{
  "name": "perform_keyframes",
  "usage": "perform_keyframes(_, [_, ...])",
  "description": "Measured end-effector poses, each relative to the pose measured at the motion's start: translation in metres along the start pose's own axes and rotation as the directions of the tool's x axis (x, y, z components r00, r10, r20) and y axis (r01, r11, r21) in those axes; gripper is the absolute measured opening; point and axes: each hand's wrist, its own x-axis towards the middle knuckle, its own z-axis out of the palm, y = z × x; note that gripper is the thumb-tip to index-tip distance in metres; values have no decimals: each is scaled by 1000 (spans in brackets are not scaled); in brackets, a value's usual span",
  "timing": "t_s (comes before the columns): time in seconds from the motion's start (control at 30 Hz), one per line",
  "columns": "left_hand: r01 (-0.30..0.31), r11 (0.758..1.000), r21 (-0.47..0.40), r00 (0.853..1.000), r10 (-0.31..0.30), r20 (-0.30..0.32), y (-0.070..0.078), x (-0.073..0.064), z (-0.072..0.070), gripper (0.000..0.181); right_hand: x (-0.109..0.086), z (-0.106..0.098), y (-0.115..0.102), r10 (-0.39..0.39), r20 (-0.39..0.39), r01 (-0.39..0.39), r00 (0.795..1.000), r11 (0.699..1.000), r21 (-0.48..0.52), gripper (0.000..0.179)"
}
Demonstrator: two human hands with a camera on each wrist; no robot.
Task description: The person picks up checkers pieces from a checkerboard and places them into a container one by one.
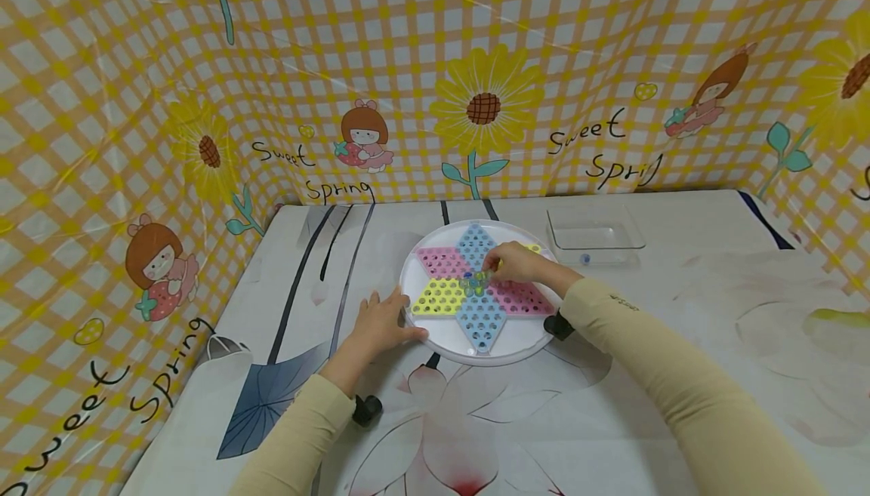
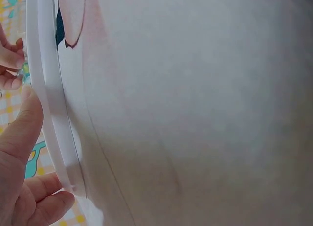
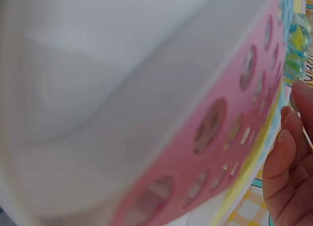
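A round white Chinese checkers board (image 1: 442,334) with a pink, yellow and blue star of holes lies on the table. My left hand (image 1: 381,324) rests spread at its near left edge, thumb over the rim and fingertips against the side, as the left wrist view also shows. Over the board's middle, my right hand (image 1: 515,263) pinches a glass marble (image 3: 293,102), mostly hidden by the fingertips. Just beyond those fingers sit several clear marbles (image 3: 297,37) with coloured swirls, grouped at the star's centre.
Behind the board to the right stands a clear rectangular container (image 1: 598,238), with a blue marble (image 1: 585,259) showing at its front. A single clear marble (image 1: 472,352) lies near the board's front rim. A checked cloth wall (image 1: 408,66) rises behind the table.
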Motion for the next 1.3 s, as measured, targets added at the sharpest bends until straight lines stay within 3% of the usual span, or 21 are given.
perform_keyframes(0.57, [25,1000,-17,1000,-24,9,2,0,-1,80,-7,-24,-3,-59,-57,58,997,998,-18,14])
perform_keyframes(1.0, [6,1000,-7,1000,-6,12,2,0,-2,79,-16,-54,0,34,-43,-31,998,996,86,19])
perform_keyframes(1.3, [16,1000,-16,1000,-15,14,3,-1,-2,79,-25,-68,14,72,-117,-56,990,989,140,20])
